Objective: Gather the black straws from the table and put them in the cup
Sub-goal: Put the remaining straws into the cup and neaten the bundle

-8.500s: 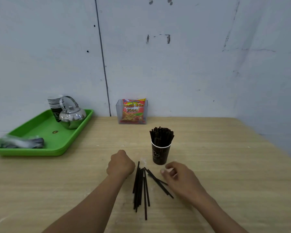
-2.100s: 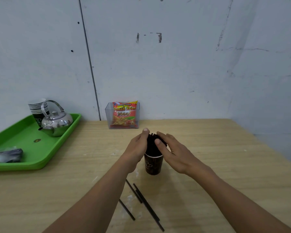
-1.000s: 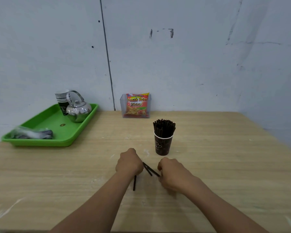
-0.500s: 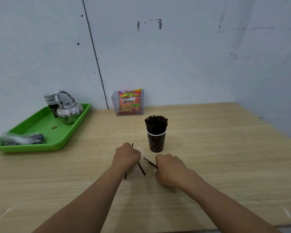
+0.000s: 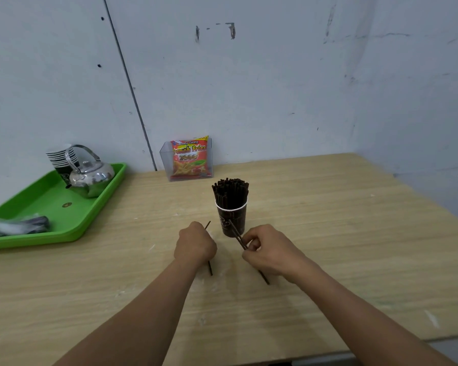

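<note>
black straws in both hands now. left hand (image 5: 196,247) is balled round one straw (image 5: 210,269), which runs near to far through the fist, one tip poking out past the knuckles, the tail out by the wrist. right hand (image 5: 267,252) pinches what looks like a pair (image 5: 237,234) between thumb and fingers, slanting up and away to the left, far tips crossing the front of the cup (image 5: 239,217). that's what counts: the cup stands just beyond and between the hands, the right one nearer, its straws aimed at the wall, below the rim. my read, they need lifting and standing upright to go in. tight fit though, the cup is packed with an upright bundle (image 5: 230,190). no loose straws showing on the table (image 5: 328,233). far left, the tray (image 5: 45,196) holds a kettle (image 5: 93,177), a cup stack (image 5: 60,159) and something wrapped; a clear holder (image 5: 164,165) holds a snack packet (image 5: 189,159).
</note>
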